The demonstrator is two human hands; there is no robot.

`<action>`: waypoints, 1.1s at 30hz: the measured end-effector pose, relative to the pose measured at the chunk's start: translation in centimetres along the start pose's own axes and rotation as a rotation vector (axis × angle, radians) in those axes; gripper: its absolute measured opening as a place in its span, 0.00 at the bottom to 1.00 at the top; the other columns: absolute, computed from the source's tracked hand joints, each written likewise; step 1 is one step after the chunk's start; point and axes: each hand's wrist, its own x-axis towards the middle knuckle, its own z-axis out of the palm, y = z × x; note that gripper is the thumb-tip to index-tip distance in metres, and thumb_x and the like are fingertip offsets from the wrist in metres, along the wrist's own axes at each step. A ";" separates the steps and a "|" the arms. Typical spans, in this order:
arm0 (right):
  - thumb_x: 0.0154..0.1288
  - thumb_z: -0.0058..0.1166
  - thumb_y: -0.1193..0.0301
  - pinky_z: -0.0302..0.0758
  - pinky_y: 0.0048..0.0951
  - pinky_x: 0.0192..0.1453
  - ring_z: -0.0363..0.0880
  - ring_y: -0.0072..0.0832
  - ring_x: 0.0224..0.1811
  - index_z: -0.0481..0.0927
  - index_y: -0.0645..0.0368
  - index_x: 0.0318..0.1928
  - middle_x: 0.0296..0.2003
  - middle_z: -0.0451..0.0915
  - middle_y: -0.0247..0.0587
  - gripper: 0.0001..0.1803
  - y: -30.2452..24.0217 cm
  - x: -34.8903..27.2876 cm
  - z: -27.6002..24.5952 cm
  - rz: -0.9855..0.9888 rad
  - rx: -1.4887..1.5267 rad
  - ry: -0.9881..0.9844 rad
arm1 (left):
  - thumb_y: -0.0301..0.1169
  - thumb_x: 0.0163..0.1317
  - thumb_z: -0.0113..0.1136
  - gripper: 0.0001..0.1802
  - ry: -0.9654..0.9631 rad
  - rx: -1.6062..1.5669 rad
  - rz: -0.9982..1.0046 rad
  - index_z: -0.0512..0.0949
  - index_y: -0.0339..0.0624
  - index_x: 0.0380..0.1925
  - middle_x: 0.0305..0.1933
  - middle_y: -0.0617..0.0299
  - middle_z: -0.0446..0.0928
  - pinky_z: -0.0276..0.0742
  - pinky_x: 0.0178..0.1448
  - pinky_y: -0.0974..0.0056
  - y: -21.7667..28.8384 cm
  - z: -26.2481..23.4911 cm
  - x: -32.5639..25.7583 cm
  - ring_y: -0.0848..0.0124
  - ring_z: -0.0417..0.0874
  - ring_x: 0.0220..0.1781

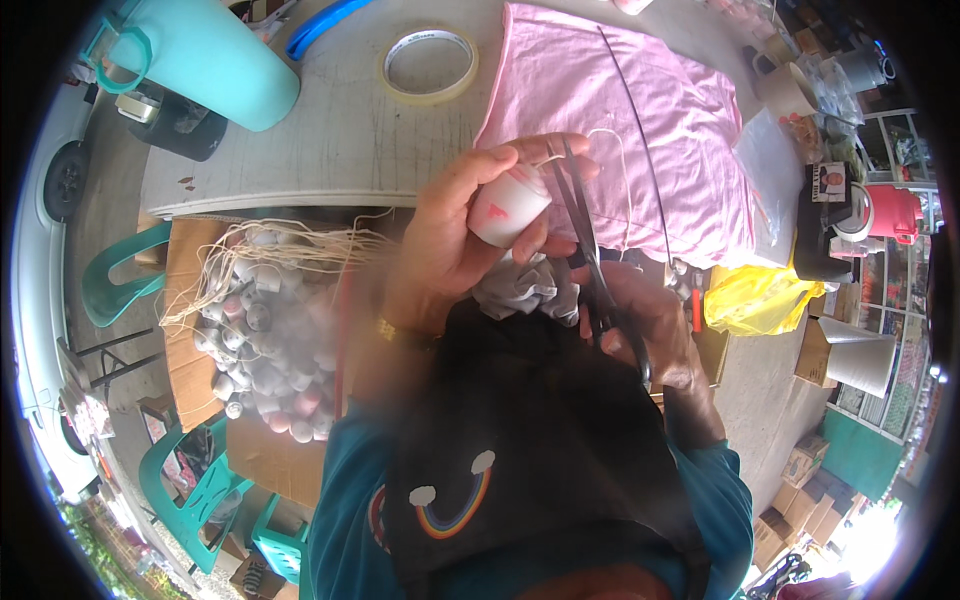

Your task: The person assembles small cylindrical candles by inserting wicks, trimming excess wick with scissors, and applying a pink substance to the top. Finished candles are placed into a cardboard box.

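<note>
My left hand (450, 215) is closed around a white rounded piece (512, 208) with red-pink marks, holding it above the table's front edge. A thin pale string (545, 160) comes off its top by my fingertips and loops over the pink cloth (690, 130). In my right hand (655, 310) is a pair of metal scissors (585, 215), fingers wrapped round the handles. Its blades point up, slightly apart, beside the string and my left fingers. Whether the blades touch the string I cannot tell. Crumpled grey cloth (525, 288) lies just below the left hand.
A cardboard box (190, 345) at the left holds several similar white pieces with long strings (300, 240). On the white table (330, 140) are a tape roll (430, 65) and a turquoise tumbler (215, 60). A yellow plastic bag (765, 300) is at the right; green chairs (195, 490) stand left.
</note>
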 end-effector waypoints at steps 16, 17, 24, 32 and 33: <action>0.57 0.64 0.75 0.72 0.21 0.40 0.75 0.16 0.32 0.72 0.63 0.60 0.32 0.81 0.32 0.29 -0.7 1.1 0.1 -0.041 -0.140 0.066 | 0.43 0.67 0.37 0.33 0.014 0.069 -0.029 0.62 0.25 0.63 0.58 0.38 0.72 0.86 0.42 0.55 -0.4 0.6 0.1 0.76 0.70 0.17; 0.57 0.64 0.75 0.72 0.21 0.40 0.75 0.16 0.32 0.72 0.63 0.60 0.32 0.81 0.32 0.29 -0.6 1.1 0.2 -0.056 -0.146 0.075 | 0.43 0.67 0.37 0.33 0.017 0.060 -0.030 0.62 0.25 0.63 0.57 0.38 0.72 0.86 0.42 0.55 -0.4 0.6 0.1 0.76 0.70 0.17; 0.55 0.64 0.78 0.75 0.22 0.41 0.77 0.21 0.36 0.71 0.64 0.61 0.39 0.80 0.39 0.31 -1.7 0.9 -1.1 -0.021 -0.330 0.313 | 0.43 0.67 0.38 0.33 0.045 0.100 -0.025 0.62 0.26 0.64 0.60 0.39 0.70 0.85 0.44 0.55 -0.5 0.5 0.0 0.75 0.72 0.20; 0.56 0.59 0.71 0.74 0.40 0.49 0.80 0.46 0.45 0.77 0.60 0.54 0.45 0.80 0.51 0.23 -4.6 3.2 -10.8 -0.006 -1.204 0.666 | 0.35 0.67 0.49 0.31 0.136 0.335 0.142 0.59 0.33 0.67 0.65 0.46 0.64 0.83 0.49 0.57 -0.1 1.8 0.3 0.72 0.79 0.32; 0.56 0.58 0.72 0.74 0.40 0.49 0.80 0.46 0.46 0.77 0.60 0.54 0.46 0.80 0.51 0.22 -4.9 3.5 -11.0 0.103 -1.172 0.622 | 0.30 0.65 0.56 0.32 0.149 0.299 0.136 0.60 0.36 0.68 0.66 0.49 0.63 0.82 0.50 0.58 0.0 1.8 0.5 0.73 0.80 0.35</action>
